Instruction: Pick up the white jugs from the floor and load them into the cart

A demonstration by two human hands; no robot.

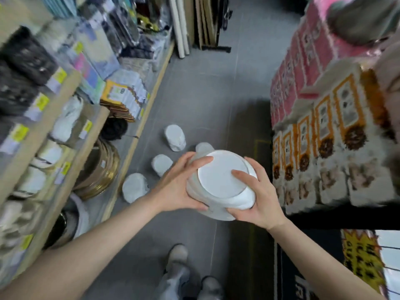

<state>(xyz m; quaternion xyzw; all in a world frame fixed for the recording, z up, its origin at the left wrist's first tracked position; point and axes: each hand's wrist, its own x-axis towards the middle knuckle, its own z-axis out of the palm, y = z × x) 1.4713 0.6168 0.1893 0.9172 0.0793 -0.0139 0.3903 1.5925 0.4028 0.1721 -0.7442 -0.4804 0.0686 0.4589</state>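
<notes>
I hold a white jug [223, 180] in the air with both hands, its flat round base turned up toward me. My left hand [179, 185] grips its left side and my right hand [257, 200] grips its right side and lower edge. Several more white jugs stand on the grey floor below: one [175, 137] farthest off, one [161, 164] closer, one [134, 187] nearest the shelf, and one [203, 147] partly hidden behind the held jug. The cart [313, 215] stands at my right, loaded with fluffy rugs; only its dark edge shows.
Wooden shelves [65, 135] packed with goods line the left side, with gold trays [101, 169] on the bottom shelf. Stacked orange and pink rugs [324, 131] fill the right. My feet [179, 256] stand on the grey floor of the narrow aisle.
</notes>
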